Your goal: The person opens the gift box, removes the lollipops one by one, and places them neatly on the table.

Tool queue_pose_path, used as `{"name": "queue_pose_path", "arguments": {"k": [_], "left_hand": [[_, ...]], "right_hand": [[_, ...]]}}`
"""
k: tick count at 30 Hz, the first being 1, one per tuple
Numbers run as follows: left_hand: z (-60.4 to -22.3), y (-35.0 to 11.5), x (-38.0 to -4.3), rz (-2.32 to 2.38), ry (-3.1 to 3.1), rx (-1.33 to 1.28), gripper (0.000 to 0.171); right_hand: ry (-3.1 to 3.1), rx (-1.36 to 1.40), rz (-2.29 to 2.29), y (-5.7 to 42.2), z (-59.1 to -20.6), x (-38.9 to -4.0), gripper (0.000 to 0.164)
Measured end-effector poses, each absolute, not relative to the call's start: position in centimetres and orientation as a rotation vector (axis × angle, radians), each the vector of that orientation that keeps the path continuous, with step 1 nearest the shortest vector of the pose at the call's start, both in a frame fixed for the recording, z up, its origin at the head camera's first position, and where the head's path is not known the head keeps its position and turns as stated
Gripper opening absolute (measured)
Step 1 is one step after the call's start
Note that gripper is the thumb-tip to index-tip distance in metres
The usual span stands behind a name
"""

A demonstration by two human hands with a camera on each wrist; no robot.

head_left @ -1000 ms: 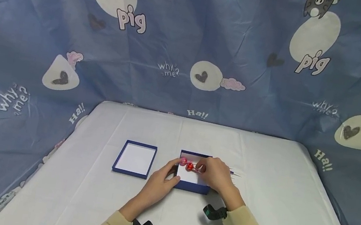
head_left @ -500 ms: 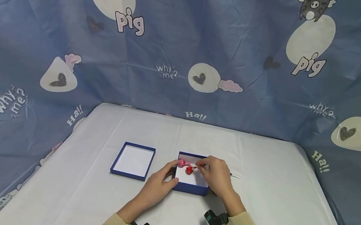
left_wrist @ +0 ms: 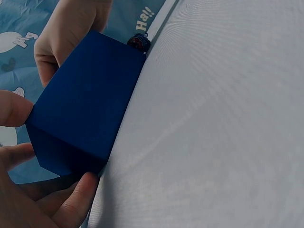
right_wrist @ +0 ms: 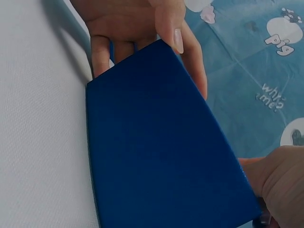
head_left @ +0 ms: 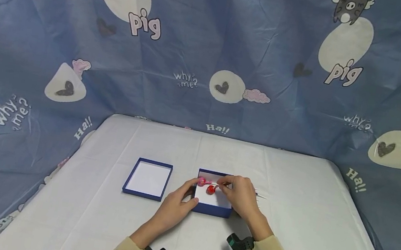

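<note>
An open blue box [head_left: 211, 209] with a white inside sits on the table. My left hand [head_left: 175, 205] holds its left side, thumb at the near corner and fingers along the wall. Inside, a pink lollipop [head_left: 201, 181] lies at the left wall, by my left fingertips. A red lollipop [head_left: 210, 190] is over the box floor, and my right hand [head_left: 241, 196] pinches at its stick with thumb and forefinger. In the right wrist view the blue wall [right_wrist: 161, 142] hides the inside.
Left of the box lies its matching blue-edged lid [head_left: 147, 179], white side up. Several thin sticks [head_left: 261, 195] poke out on the table beyond my right hand. In the left wrist view, a dark wrapped ball [left_wrist: 138, 42] shows past the box's far end.
The red lollipop has shifted slightly nearer and to the right, away from the pink one, with my right fingers. My left hand keeps its hold on the box. The head view tilted slightly.
</note>
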State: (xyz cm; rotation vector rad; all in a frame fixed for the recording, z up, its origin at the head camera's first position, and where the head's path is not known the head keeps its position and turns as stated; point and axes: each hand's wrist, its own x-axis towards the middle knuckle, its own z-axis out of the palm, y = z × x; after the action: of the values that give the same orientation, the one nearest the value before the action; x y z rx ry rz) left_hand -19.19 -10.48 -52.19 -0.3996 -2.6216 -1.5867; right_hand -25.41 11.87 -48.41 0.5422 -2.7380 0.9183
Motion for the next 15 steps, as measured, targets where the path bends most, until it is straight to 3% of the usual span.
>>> {"name": "queue_pose_path", "arguments": {"k": [15], "left_hand": [[-52.1,-10.5,-19.1,-1.591,-2.614,-0.424,0.058]], "right_hand": [[-2.682,0.543,1.034,12.4,-46.9,-24.8,0.006]]}}
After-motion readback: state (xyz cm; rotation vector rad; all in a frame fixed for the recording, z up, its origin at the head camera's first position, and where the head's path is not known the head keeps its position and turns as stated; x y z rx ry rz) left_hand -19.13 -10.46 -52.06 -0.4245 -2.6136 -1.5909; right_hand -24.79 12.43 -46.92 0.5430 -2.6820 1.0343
